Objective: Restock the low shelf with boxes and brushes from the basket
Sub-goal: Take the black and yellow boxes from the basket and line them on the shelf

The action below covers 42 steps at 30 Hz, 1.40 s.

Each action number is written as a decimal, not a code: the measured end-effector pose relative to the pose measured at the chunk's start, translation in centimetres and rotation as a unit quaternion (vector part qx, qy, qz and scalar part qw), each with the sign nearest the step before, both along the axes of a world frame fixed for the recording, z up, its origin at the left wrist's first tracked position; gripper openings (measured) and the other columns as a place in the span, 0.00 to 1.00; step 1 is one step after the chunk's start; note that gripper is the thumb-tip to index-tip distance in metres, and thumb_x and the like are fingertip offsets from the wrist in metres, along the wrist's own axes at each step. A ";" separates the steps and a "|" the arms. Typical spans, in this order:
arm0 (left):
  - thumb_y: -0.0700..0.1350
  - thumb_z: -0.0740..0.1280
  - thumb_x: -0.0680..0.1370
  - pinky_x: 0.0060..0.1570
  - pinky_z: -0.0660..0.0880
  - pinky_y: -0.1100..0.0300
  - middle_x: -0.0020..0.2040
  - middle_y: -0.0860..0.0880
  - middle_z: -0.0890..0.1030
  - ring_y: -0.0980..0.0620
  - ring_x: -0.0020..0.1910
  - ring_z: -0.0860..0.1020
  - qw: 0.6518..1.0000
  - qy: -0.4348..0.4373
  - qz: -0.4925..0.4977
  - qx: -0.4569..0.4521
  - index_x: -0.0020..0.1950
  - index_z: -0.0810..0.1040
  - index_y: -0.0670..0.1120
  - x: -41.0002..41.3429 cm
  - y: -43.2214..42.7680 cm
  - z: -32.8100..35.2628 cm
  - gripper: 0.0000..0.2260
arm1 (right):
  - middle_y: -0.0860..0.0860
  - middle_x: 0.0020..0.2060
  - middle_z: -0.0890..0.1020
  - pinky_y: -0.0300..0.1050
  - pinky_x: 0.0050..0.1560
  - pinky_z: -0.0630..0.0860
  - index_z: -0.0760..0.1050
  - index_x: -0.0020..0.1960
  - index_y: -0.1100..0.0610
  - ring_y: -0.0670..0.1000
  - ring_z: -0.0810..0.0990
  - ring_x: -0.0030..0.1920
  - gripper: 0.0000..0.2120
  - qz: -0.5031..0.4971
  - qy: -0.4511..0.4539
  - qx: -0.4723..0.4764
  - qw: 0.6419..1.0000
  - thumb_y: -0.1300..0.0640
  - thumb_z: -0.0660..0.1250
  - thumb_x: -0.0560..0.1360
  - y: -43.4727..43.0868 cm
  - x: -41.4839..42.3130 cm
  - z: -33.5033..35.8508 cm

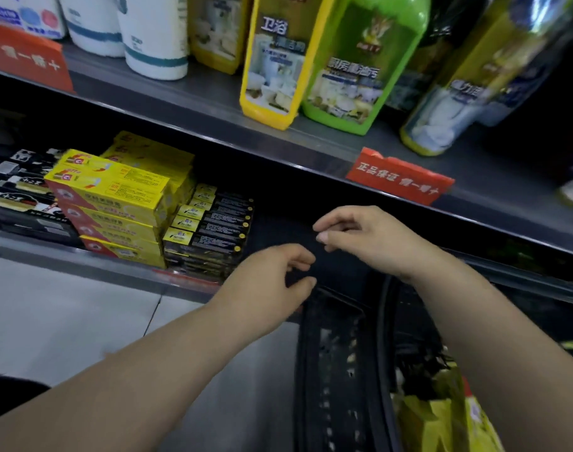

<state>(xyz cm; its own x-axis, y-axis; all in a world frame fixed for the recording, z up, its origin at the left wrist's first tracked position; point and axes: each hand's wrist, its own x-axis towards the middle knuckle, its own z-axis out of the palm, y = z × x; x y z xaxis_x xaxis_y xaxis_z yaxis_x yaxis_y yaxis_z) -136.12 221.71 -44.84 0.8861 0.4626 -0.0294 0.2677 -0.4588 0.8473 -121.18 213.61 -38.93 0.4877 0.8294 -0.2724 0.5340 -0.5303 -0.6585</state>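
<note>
My two bare hands reach over the front edge of the low shelf (37,247), both holding nothing. My left hand (272,278) hangs with fingers loosely curled and thumb apart, just above the near rim of the black basket (314,324). My right hand (360,239), also slack and slightly curled, hovers a little farther in, over the dark bare stretch of the shelf.

The basket stands on the floor below the shelf's front edge, at my right. Yellow packs (441,419) lie in its near right corner. The rest of its inside is dark and blurred, and I cannot tell whether brushes are among them.

On the low shelf, a stack of yellow boxes (112,203) sits at the front edge, left of my hands. Touching its right side is a lower stack of black boxes (213,233) with yellow ends. Black-and-white boxes (18,190) lie toward the shelf's left end.

On the upper shelf (213,102) stand white containers (151,34) at the left, then a yellow bottle (275,60) and a green bottle (353,60) side by side at the front edge. A red tag (399,181) hangs on that shelf's front lip, above my right hand.
</note>
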 end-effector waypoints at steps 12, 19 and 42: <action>0.55 0.59 0.79 0.53 0.64 0.69 0.56 0.62 0.73 0.61 0.59 0.67 0.951 -0.027 -0.229 0.204 0.62 0.72 0.57 3.6 -12.0 3.3 0.12 | 0.55 0.36 0.81 0.35 0.37 0.75 0.77 0.42 0.57 0.43 0.78 0.32 0.07 -0.260 0.031 -0.036 0.964 0.65 0.64 0.76 -24.3 5.1 -1.5; 0.51 0.60 0.79 0.55 0.70 0.59 0.57 0.56 0.76 0.55 0.58 0.71 0.943 0.012 -0.272 0.191 0.60 0.74 0.53 6.3 -17.4 1.9 0.11 | 0.57 0.64 0.72 0.47 0.57 0.71 0.72 0.64 0.58 0.57 0.74 0.61 0.18 -0.185 -0.093 -0.334 0.920 0.53 0.64 0.77 -30.1 8.4 -9.8; 0.48 0.63 0.76 0.50 0.75 0.57 0.41 0.59 0.79 0.64 0.47 0.74 0.963 0.125 -0.229 0.073 0.49 0.77 0.55 8.9 -18.0 -1.0 0.05 | 0.57 0.62 0.64 0.55 0.57 0.74 0.68 0.66 0.56 0.63 0.72 0.59 0.26 -0.047 -0.211 -0.430 0.876 0.51 0.71 0.72 -27.0 13.6 -17.3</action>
<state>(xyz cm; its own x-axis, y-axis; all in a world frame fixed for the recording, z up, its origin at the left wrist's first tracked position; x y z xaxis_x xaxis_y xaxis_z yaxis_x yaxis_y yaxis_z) -127.20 203.71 -45.81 0.9719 0.0411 -0.2319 0.1961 -0.6863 0.7003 -107.57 186.57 -56.22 0.7511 0.3561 -0.5559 0.5606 -0.7887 0.2523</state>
